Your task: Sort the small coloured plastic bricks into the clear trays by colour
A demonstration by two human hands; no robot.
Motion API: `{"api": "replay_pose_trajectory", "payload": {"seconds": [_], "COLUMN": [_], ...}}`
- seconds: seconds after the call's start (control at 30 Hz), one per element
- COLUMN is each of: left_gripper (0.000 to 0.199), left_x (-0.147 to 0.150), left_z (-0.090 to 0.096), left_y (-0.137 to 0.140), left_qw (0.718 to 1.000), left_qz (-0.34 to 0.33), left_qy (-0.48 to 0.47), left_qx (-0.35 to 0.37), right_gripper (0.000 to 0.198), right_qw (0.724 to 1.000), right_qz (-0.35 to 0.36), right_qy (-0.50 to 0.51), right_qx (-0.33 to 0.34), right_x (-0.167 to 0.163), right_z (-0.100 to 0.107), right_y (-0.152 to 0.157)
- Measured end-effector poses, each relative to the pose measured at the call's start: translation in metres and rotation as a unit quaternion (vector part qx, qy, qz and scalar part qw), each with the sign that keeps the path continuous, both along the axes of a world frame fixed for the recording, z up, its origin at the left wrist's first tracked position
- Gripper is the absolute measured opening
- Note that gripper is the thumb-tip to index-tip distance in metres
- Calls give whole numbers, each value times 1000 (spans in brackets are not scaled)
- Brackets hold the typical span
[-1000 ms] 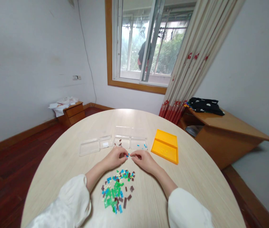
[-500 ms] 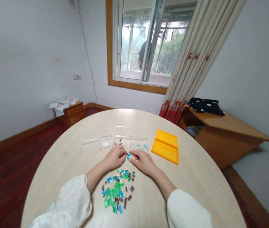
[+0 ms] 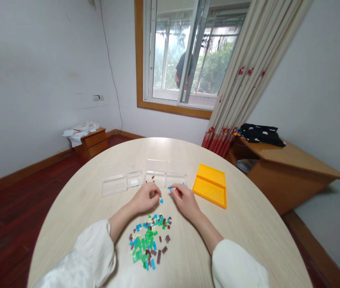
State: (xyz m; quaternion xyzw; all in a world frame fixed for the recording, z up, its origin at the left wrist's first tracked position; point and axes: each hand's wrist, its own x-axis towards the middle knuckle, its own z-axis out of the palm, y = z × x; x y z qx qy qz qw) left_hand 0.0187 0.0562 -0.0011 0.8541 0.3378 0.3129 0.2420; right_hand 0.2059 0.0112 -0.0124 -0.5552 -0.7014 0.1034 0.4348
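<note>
My right hand [image 3: 184,198] pinches a small blue toy brick [image 3: 169,187] at the near edge of a clear plastic box [image 3: 175,175]. My left hand [image 3: 147,197] is closed, thumb and fingertips together; whatever they hold, if anything, is too small to make out. Just beside its fingertips, small blue bricks [image 3: 162,201] lie on the table. A loose pile of green, blue, brown and cream bricks [image 3: 147,242] spreads between my forearms. My right hand partly hides the box behind it.
Another clear box [image 3: 114,185] stands at the left with a small white compartment piece. Brown bricks [image 3: 153,177] lie in the middle compartment. A yellow two-part tray [image 3: 210,174] with yellow pieces is at the right. The round table [image 3: 82,216] extends toward the window.
My right hand has moved away from my left, up and to the right, carrying a blue brick toward the clear box. My left hand has barely moved.
</note>
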Motion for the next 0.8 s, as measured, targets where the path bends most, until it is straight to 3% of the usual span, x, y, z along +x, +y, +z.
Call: {"api": "replay_pose_trajectory", "payload": {"seconds": [0.13, 0.3, 0.43, 0.6, 0.8], "left_gripper": [18, 23, 21, 18, 10], "left_x": [-1, -2, -3, -1, 1], "left_z": [4, 5, 7, 7, 2], "left_y": [-3, -5, -6, -7, -3], "left_qw": [998, 996, 996, 996, 998], "left_qz": [-28, -39, -29, -20, -13], "left_qy": [55, 82, 85, 85, 57], "left_qx": [-2, -2, -12, -13, 4], "right_gripper": [25, 32, 41, 35, 18], "right_qw": [989, 981, 985, 986, 996], "right_qz": [-124, -182, -165, -145, 11], "right_qy": [11, 13, 28, 27, -62], "right_qx": [82, 70, 46, 74, 69], "right_x": [17, 35, 35, 27, 1], "right_z": [0, -7, -10, -4, 7], "right_y": [6, 16, 18, 12, -4]}}
